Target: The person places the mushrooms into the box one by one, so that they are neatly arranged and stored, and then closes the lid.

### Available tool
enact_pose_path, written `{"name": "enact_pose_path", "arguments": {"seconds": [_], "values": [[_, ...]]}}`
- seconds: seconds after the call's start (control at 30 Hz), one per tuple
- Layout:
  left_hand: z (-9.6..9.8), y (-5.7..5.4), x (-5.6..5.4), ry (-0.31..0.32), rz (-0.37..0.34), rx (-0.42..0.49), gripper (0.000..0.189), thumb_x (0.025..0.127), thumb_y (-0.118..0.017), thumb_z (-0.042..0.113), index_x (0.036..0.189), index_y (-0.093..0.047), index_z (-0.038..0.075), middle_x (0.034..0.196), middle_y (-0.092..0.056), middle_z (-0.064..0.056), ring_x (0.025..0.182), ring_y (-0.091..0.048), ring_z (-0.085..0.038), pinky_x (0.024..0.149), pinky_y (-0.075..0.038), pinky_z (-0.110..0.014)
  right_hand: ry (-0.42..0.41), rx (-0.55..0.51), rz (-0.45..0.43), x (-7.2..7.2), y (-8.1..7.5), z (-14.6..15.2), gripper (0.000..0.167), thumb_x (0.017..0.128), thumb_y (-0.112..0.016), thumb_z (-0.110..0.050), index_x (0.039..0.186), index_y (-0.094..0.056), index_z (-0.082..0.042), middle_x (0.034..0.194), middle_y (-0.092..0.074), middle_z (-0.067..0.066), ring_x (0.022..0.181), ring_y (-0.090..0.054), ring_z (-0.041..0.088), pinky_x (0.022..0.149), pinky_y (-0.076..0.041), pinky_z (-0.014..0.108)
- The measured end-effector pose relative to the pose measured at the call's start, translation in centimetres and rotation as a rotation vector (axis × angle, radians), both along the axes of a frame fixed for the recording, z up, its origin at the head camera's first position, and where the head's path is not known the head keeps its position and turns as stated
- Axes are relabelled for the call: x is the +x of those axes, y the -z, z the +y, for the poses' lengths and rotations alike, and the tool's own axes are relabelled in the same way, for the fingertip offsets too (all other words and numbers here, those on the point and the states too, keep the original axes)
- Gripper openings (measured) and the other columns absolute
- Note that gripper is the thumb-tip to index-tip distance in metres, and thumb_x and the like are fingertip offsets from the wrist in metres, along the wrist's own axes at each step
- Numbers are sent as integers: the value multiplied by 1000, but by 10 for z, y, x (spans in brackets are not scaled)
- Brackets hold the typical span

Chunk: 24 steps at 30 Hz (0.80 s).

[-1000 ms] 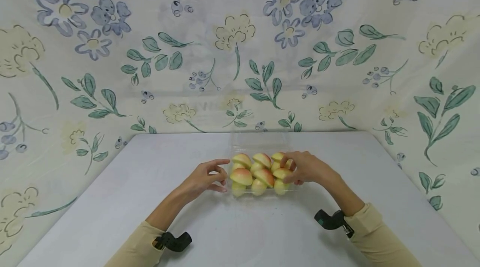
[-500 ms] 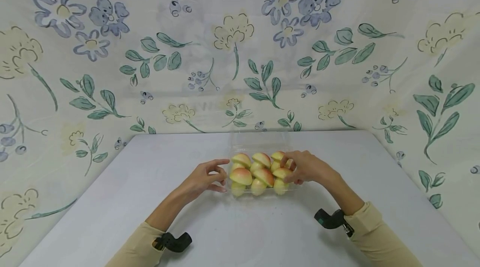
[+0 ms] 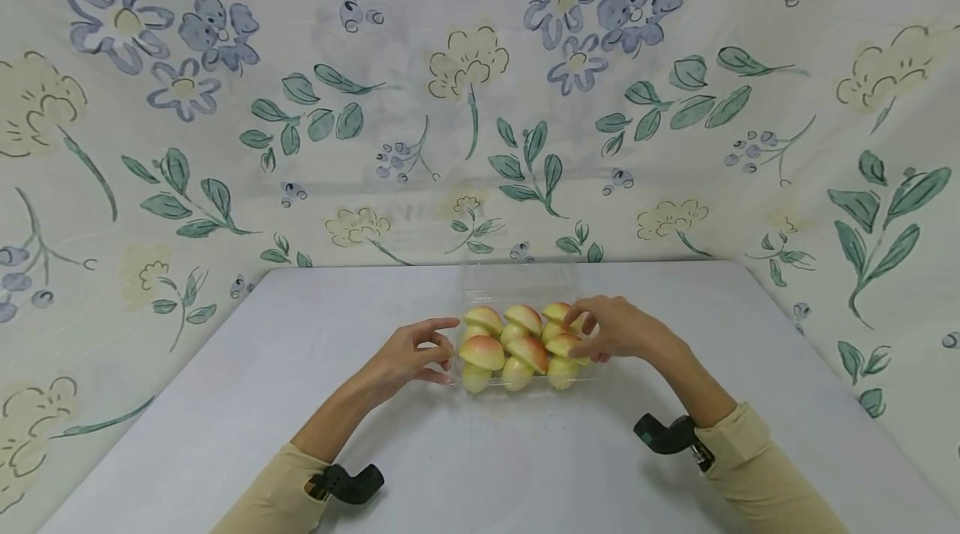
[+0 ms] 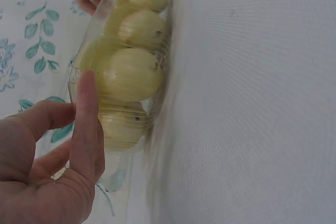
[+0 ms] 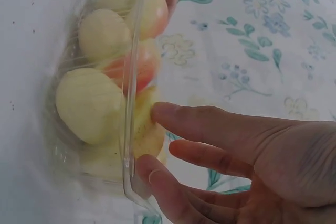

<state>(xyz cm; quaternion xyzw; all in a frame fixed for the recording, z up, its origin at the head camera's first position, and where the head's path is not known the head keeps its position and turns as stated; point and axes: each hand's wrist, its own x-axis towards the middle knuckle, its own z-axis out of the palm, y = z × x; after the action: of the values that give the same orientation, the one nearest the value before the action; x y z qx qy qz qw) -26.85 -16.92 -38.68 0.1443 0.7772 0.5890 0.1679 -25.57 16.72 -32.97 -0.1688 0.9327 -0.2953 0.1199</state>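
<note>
A clear plastic box (image 3: 588, 376) on the white table holds several yellow-green fruits with a red blush, stacked in two layers. My left hand (image 3: 412, 355) is at the box's left end. Its fingers are spread, and the left wrist view has one straight finger (image 4: 85, 108) upright against the rim. At the other end my right hand (image 3: 618, 330) reaches in over the right-hand fruits. In the right wrist view its thumb tip lies at a yellow fruit (image 5: 145, 129), another fingertip is low by the rim, and a gap shows between them. The palm side is partly hidden from the head view.
The box's clear lid (image 3: 517, 280) stands folded back behind the fruits. A white table (image 3: 510, 467) spreads around the box, with a flower-patterned cloth (image 3: 420, 126) hanging behind it. Black cameras (image 3: 356, 484) are strapped to both wrists.
My right hand has lifted slightly and shifted a little to the right, its thumb opening away from the front right fruit. The left hand and the box stay in place.
</note>
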Motion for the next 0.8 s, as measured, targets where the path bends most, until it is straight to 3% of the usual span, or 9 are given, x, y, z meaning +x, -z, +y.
{"name": "enact_pose_path", "arguments": {"seconds": [0.37,0.63,0.8], "values": [[-1,-1,0,4,-6,3,59,95,-61,10,149,-37,3,100,-55,-9,83,-61,-17,75,-65,-36,80,-65,89,-13,0,19,40,97,-62,-22,129,-57,1,113,-66,22,81,-71,29,69,-63,34],[-1,-1,-1,1,-12,9,58,95,-61,8,149,-39,4,100,-54,-8,83,-61,-17,75,-65,-36,200,-45,143,-35,20,26,44,101,-54,-24,137,-51,2,124,-60,25,89,-69,29,69,-61,30],[0,-1,-1,-4,-19,9,58,95,-61,9,149,-39,4,101,-54,-8,83,-61,-16,74,-65,-35,195,-76,183,-54,35,28,47,102,-52,-23,139,-49,6,128,-58,28,97,-69,32,70,-62,31]]}}
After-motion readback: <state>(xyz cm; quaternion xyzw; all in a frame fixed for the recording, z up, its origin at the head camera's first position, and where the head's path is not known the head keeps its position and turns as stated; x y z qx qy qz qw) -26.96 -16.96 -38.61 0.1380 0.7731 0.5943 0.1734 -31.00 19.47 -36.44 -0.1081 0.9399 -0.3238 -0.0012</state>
